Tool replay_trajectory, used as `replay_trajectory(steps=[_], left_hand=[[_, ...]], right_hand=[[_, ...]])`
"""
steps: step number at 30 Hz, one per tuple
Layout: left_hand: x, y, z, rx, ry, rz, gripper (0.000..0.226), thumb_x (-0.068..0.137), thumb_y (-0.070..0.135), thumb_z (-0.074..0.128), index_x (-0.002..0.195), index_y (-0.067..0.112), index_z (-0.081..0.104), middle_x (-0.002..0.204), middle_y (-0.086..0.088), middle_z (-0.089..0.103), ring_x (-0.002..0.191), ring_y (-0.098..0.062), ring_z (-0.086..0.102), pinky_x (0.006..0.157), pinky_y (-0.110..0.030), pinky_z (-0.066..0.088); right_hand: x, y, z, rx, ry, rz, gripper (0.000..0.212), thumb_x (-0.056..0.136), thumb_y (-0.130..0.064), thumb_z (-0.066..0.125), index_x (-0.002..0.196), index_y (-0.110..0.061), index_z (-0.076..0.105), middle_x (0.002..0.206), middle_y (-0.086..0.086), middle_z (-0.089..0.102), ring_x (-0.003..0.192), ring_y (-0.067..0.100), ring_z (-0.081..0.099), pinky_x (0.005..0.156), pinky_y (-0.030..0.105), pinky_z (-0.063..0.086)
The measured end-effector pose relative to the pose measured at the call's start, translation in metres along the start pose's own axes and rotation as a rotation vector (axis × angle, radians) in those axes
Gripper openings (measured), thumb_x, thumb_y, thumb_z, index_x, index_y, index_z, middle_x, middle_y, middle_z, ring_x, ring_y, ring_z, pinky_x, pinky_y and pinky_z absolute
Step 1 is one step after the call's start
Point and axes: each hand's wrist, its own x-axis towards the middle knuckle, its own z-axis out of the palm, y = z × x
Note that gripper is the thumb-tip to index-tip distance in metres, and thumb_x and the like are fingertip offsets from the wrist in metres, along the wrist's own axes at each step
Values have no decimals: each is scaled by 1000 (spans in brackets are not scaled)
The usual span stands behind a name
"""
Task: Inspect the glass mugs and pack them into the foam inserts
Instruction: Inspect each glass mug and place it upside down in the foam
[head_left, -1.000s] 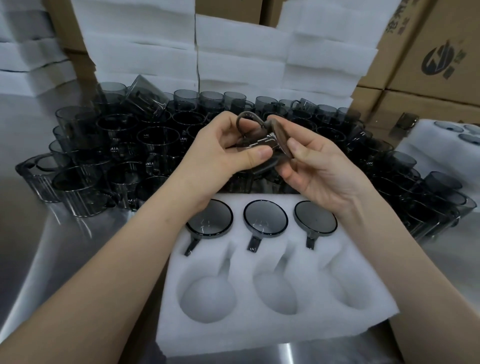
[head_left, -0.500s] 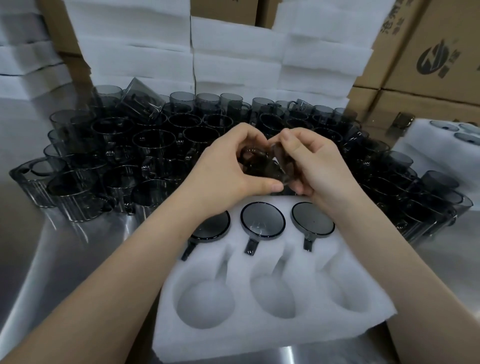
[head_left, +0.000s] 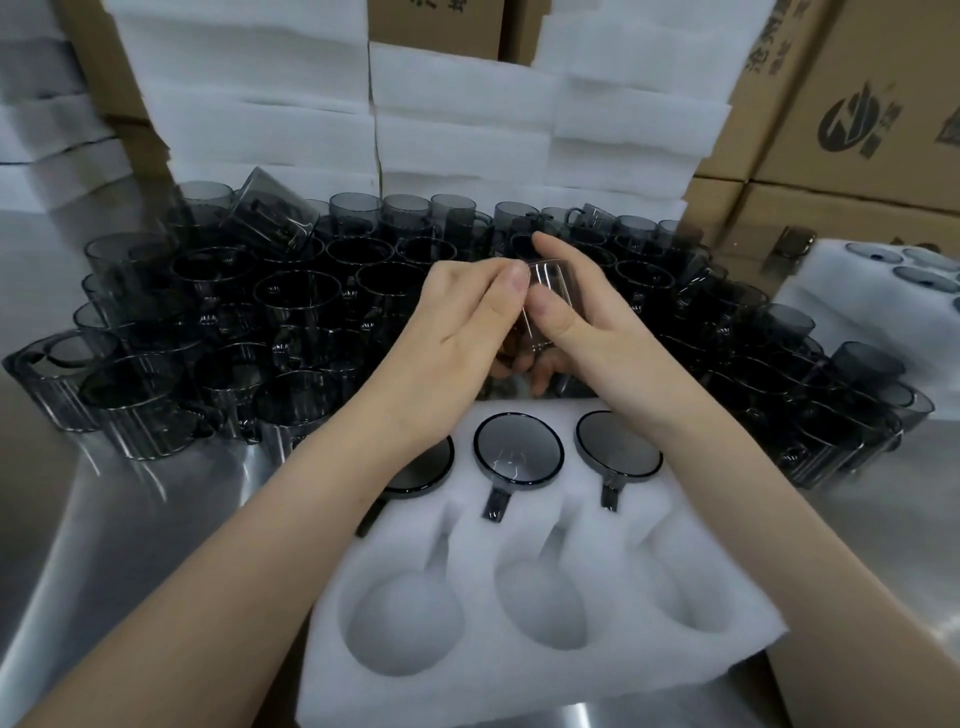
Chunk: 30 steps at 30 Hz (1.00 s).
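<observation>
Holding a glass mug (head_left: 543, 306) at frame centre, above the foam insert (head_left: 545, 649), the left hand (head_left: 452, 322) and right hand (head_left: 597, 332) each have a grip curled round it, probably tilting it to check for flaws.

We look down on a steel table (head_left: 119, 530), its brushed top catching pale glare at near left and right. Brown printed cartons (head_left: 857, 130) stand stacked at far right, and more cartons (head_left: 436, 21) rise at far centre.
</observation>
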Motion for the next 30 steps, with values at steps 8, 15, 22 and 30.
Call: replay_trajectory(steps=[8,15,22,30], left_hand=[[1,-5,-1,258,25,81,70,67,28,85,128,34,52,116,7,49,101,7,49,93,-12,42],[3,-5,0,266,100,84,64,63,25,87,120,40,60,110,11,57,104,4,53,91,-8,38],[3,-2,-4,184,86,99,72,59,16,91,122,35,63,111,9,65,106,-7,61,100,-34,48],[4,-5,-8,-74,18,187,73,60,-6,85,120,29,63,117,9,69,104,-7,67,89,-21,52]], right_hand=[[0,3,-4,-141,8,-53,39,91,-45,49,128,-33,51,107,-23,63,102,-3,62,75,18,50],[-2,-3,-1,-112,70,-87,33,97,-42,41,123,-31,58,106,-6,67,82,29,69,63,39,59],[-2,-5,-4,111,84,-9,35,104,-39,36,124,-26,62,116,15,69,96,37,70,70,53,59],[1,-7,-3,350,99,68,40,103,-36,35,120,-13,63,124,32,58,113,58,52,95,75,31]])
